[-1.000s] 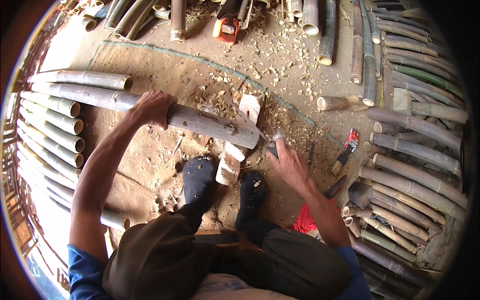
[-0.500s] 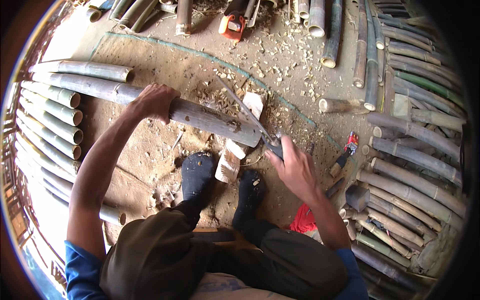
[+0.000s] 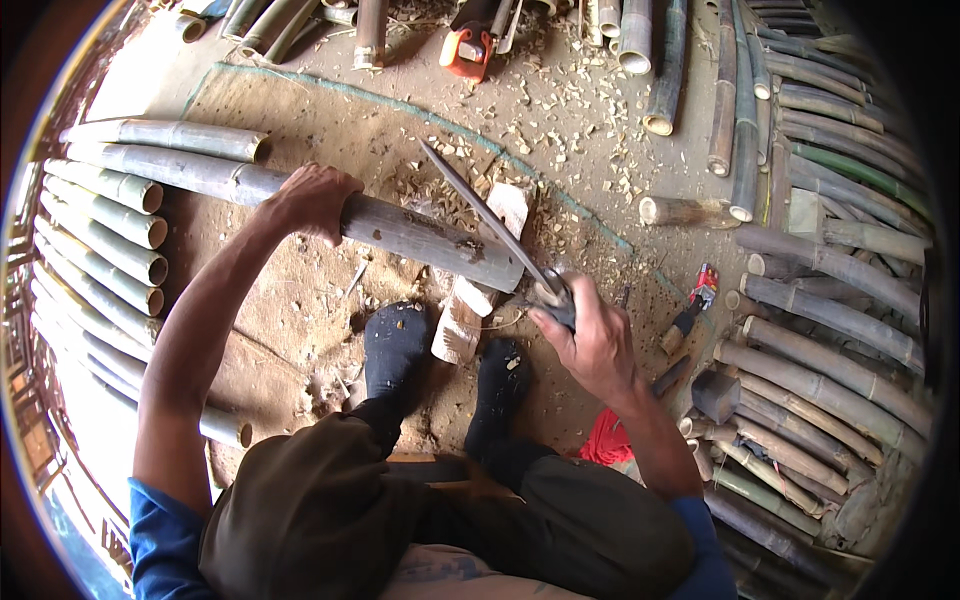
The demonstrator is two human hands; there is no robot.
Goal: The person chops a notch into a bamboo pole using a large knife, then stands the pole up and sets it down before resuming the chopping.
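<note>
A: Since the ground takes up most of the view, start there: what is it like?

B: Packed brown dirt floor (image 3: 300,330), dusty, littered with pale curled wood shavings (image 3: 560,110), thickest toward twelve o'clock. Stacks of round grey-green bamboo poles (image 3: 830,330) ring it, one bank from one to five o'clock, another with hollow cut ends (image 3: 100,230) at nine o'clock.

A: And the piece being worked?

B: A long grey bamboo pole (image 3: 420,235), smooth and cylindrical, lies across the middle, running from ten o'clock down to the centre. Its near end rests on a pale rough-split wooden block (image 3: 465,315) just above the person's dark socked feet (image 3: 395,345).

A: The hands?

B: The left hand (image 3: 310,200) sits on top of the pole at about ten o'clock from centre, fingers wrapped over its curve and clamped on it. The right hand (image 3: 590,335), just right of centre, is closed tight round the handle of a long, narrow, dark metal blade (image 3: 485,215). That blade slants up toward eleven o'clock, crossing over the pole's cut end; I cannot tell whether its edge touches the bamboo.

A: Anything smaller?

B: An orange-and-grey power tool (image 3: 470,45) at twelve o'clock, a red cloth (image 3: 605,440) beside the right forearm, and a small red-handled tool (image 3: 695,300) at three o'clock.
</note>
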